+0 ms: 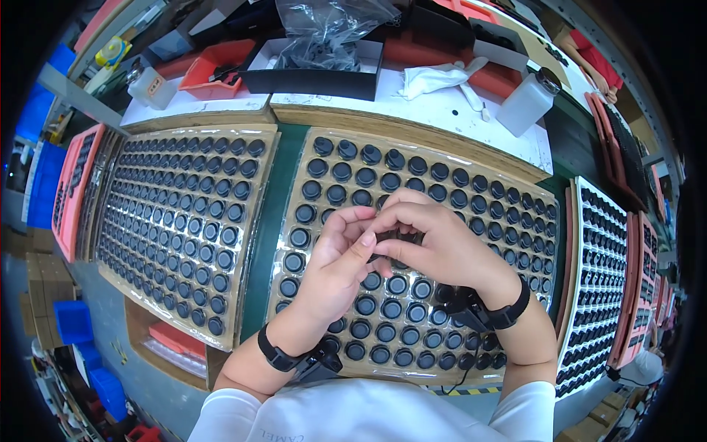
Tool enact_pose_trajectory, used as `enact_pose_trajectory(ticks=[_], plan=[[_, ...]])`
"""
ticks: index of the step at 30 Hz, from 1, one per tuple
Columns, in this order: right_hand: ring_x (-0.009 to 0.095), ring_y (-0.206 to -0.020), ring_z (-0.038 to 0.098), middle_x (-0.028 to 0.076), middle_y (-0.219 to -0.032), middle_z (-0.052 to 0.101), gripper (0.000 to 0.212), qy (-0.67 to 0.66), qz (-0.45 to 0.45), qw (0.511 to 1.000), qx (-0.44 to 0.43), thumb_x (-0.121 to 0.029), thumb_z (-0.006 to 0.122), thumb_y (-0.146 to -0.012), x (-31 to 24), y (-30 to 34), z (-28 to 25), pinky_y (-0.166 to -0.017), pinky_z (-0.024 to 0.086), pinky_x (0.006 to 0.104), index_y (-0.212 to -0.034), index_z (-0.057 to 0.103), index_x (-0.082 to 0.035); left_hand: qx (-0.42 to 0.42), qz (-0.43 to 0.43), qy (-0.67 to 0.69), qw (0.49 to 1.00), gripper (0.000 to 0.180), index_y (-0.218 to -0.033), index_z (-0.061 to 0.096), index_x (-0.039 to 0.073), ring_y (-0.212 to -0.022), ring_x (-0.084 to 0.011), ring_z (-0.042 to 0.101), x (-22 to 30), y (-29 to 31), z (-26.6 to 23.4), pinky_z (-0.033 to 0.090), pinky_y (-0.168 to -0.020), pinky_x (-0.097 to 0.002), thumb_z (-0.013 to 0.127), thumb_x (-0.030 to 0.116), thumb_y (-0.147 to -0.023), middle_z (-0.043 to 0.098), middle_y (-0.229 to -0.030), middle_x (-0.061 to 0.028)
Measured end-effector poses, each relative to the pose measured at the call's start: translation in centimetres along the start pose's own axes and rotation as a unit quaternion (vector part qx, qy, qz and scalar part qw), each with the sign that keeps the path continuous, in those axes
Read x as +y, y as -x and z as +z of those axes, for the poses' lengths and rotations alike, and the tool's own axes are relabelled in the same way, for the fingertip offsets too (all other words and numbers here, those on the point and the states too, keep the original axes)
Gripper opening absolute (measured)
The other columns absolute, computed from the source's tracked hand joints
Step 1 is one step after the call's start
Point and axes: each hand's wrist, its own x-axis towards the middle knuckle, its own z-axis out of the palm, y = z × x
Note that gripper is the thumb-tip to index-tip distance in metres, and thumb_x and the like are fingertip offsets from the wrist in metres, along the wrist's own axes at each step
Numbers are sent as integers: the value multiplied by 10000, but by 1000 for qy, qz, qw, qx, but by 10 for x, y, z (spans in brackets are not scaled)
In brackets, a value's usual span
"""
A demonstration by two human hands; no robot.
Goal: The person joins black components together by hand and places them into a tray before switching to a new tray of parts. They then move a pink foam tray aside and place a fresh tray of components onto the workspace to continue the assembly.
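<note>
My left hand and my right hand meet above a tray filled with rows of round black parts. Fingers of both hands are closed together around a small dark piece. Most of that piece is hidden by my fingertips, so its kind cannot be made out. My left thumb presses toward the right fingertips. Black bands with small dark devices sit on both wrists.
Another tray of black parts lies to the left, and a white one to the right. Beyond stand a black box holding a clear plastic bag, a red bin, two bottles and white gloves.
</note>
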Motion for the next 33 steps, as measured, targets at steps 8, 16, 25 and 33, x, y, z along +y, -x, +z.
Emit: enact_pose_trajectory(ticks=[8, 16, 25, 33], plan=[[122, -782, 572, 46, -824, 558, 155, -139, 128, 971, 143, -86, 637, -821, 26, -4, -34, -690, 464, 253, -952, 624, -4, -11, 6, 36, 999, 263, -1179, 442, 40, -932, -203, 566, 3, 0, 5, 480, -714, -320, 426, 71, -918, 553, -1145, -165], [253, -780, 595, 120, -848, 575, 176, 432, -40, 888, 155, -88, 646, -796, 63, -25, -48, -740, 475, 305, -940, 615, 6, 31, 70, 19, 997, 262, -1044, 512, 30, -857, -198, 586, 23, 18, 22, 482, -673, -301, 381, -65, -838, 586, -1059, -160], [68, -783, 504, 4, -848, 521, 147, 75, 74, 980, 169, -91, 588, -873, -1, 21, -8, -695, 417, 196, -988, 558, -6, -78, 115, -162, 977, 209, -927, 539, 20, -692, -102, 535, 44, 74, 22, 445, -597, -222, 402, -101, -826, 592, -890, -83], [90, -841, 520, 18, -963, 556, 231, -251, 77, 954, 142, -143, 544, -897, -37, 77, 9, -770, 419, 235, -1089, 516, -16, -125, 23, -59, 990, 162, -896, 548, 17, -666, -65, 517, 69, 91, 38, 426, -590, -199, 435, -82, -837, 587, -829, -43]])
